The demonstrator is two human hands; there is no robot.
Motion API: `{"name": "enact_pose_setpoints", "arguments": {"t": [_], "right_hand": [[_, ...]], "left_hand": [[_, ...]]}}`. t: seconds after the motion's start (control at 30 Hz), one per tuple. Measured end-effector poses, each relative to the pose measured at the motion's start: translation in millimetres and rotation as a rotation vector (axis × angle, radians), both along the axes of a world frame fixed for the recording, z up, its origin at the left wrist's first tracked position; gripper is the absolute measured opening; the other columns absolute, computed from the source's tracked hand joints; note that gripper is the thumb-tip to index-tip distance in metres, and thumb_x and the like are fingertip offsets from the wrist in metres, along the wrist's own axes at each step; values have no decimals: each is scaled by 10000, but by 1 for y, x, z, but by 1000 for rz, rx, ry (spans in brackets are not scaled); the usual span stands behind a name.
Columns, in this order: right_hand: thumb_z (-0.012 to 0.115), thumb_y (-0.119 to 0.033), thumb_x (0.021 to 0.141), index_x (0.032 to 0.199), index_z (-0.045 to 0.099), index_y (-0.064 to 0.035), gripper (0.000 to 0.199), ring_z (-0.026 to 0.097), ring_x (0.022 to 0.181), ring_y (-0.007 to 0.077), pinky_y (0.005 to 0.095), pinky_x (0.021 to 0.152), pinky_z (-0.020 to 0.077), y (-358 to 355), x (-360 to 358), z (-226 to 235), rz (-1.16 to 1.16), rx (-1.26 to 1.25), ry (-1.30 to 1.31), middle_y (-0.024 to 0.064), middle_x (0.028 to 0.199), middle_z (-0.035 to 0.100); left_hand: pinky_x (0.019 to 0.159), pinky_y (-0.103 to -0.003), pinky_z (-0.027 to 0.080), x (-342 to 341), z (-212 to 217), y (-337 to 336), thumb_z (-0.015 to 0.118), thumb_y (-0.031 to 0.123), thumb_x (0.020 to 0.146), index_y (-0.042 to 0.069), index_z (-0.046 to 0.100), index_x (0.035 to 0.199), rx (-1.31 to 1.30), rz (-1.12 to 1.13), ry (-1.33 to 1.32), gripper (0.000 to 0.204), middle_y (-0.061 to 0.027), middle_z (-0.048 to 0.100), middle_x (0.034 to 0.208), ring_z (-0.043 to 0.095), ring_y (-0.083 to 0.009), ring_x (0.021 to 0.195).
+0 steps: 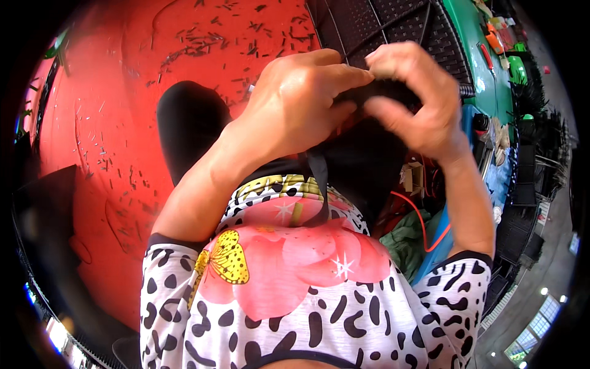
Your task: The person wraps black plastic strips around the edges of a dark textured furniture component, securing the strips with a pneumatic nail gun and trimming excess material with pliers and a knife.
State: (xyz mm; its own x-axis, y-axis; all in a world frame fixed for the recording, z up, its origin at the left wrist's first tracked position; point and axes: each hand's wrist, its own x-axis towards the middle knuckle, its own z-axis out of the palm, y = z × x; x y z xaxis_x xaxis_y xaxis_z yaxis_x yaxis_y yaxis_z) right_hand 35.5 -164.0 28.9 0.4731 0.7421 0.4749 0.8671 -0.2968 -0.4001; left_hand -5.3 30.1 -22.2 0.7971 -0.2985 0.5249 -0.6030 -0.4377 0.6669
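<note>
My left hand (pixel 301 95) is raised in front of me with its fingers bent together. A black flat strip (pixel 318 175) hangs down below it across my lap; the fingers appear to grip it, though the grip itself is hidden by the hand. My right hand (pixel 424 92) is slightly blurred, with its fingers curved and its thumb apart from them. Its fingertips come close to the left index fingertip, and I make out nothing between its thumb and fingers. Just beyond both hands stands a dark brown woven rattan panel (pixel 393 31).
Many short dark scraps (pixel 209 43) lie scattered on the red floor (pixel 117 80). To the right are a green surface (pixel 470 46) with tools, a blue ledge (pixel 433 249), a small cardboard box (pixel 413 177) and an orange-red hose (pixel 423 224). Dark woven furniture (pixel 525 184) stands farther right.
</note>
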Motion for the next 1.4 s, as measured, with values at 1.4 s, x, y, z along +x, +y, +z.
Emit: {"name": "enact_pose_setpoints", "arguments": {"t": [1.4], "right_hand": [[710, 37, 678, 810, 612, 2, 168, 624, 712, 267, 309, 594, 498, 13, 3, -6, 2, 88, -2, 114, 768, 611]], "left_hand": [[542, -330, 472, -5, -3, -3, 795, 103, 616, 25, 638, 829, 39, 153, -115, 276, -95, 560, 705, 585, -273, 617]]}}
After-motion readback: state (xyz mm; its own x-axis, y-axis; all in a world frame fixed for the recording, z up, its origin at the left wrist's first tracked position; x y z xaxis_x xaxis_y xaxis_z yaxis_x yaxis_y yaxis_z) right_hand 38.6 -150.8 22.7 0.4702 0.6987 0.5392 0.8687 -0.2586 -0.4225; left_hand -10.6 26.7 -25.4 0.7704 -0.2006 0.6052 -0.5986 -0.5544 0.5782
